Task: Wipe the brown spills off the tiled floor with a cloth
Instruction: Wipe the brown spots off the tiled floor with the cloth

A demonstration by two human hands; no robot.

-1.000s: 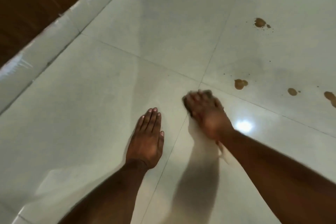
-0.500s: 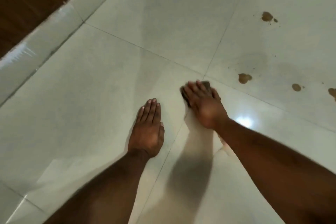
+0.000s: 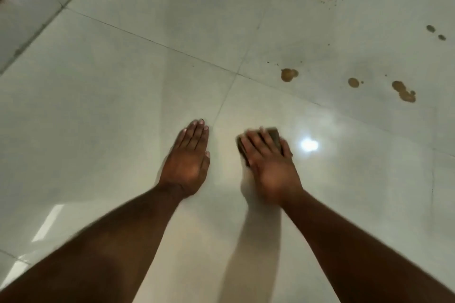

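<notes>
text: none readable | labels: none | signs: none | surface: plain tiled floor

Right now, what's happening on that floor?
A person kneels over the tiled floor. The left hand rests flat on a tile, while the right hand presses a dark cloth down. Several brown spills lie unwiped on the tile ahead and to the right.

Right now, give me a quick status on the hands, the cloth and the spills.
Left hand flat on floor. Right hand presses cloth to tile. Brown spills ahead, unwiped. Nothing in the way.
</notes>
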